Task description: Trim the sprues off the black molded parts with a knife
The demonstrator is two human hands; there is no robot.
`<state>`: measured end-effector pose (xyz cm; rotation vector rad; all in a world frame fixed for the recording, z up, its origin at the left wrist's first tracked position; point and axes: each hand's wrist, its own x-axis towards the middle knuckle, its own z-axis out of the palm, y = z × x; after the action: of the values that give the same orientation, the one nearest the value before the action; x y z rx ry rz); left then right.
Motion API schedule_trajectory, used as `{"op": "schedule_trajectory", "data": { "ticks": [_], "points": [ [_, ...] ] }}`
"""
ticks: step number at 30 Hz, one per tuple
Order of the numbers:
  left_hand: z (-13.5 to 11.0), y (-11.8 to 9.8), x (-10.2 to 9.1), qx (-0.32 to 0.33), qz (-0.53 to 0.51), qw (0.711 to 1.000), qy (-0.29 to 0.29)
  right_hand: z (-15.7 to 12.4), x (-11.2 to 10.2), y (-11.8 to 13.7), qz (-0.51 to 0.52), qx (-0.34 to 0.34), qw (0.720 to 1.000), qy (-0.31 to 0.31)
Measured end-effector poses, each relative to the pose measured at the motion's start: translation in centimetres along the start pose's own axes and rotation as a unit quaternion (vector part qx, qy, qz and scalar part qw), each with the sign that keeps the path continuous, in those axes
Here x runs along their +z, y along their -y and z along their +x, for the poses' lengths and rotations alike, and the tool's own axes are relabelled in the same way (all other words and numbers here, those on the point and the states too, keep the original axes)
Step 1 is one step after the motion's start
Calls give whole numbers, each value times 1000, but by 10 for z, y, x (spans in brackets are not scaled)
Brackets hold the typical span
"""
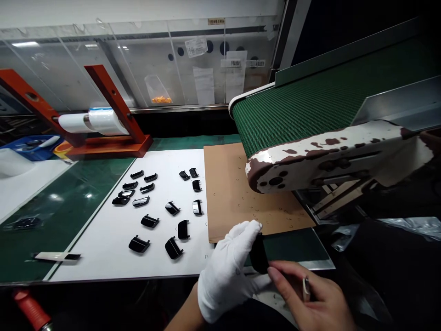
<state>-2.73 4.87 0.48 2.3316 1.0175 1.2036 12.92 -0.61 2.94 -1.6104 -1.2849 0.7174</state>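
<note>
In a white glove, my left hand (229,271) grips a glossy black plastic part (258,255) between thumb and fingers, just in front of the table edge. My right hand (312,294) is bare, and its thumb and forefinger pinch the lower corner of that same part. A thin light-coloured tool (306,288) is tucked in the right hand; its kind is mostly hidden by the fingers. Left of my hands, several similar black parts (138,244) lie spread over a white sheet (103,257).
Brown cardboard (223,184) with small curved scraps lies beyond my hands. Above it juts a green conveyor belt (292,115) with a chipped white frame. An orange stand (110,148) holding film rolls (103,120) is at back left. A white-handled blade-like tool (57,256) lies front left.
</note>
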Motion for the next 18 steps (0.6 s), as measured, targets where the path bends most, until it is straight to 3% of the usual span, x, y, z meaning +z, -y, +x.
{"op": "schedule_trajectory", "data": {
  "ticks": [3,6,9,14,16,18],
  "points": [
    [2,5,-13,-17,-20,1000,-14,3,2,-17,64,56,996,4],
    [-4,22,-28,-92,-48,994,-22,6,4,-33,156,120,980,14],
    [-16,37,-42,-159,-16,986,49,7,4,-42,233,187,954,24],
    [-30,31,-59,-151,-36,967,203,8,7,-39,284,210,935,30],
    [-30,27,-59,-165,-32,965,202,8,9,-38,285,213,934,34],
    [-28,26,-54,-183,-17,971,154,7,12,-38,278,209,937,37]
  ]
}}
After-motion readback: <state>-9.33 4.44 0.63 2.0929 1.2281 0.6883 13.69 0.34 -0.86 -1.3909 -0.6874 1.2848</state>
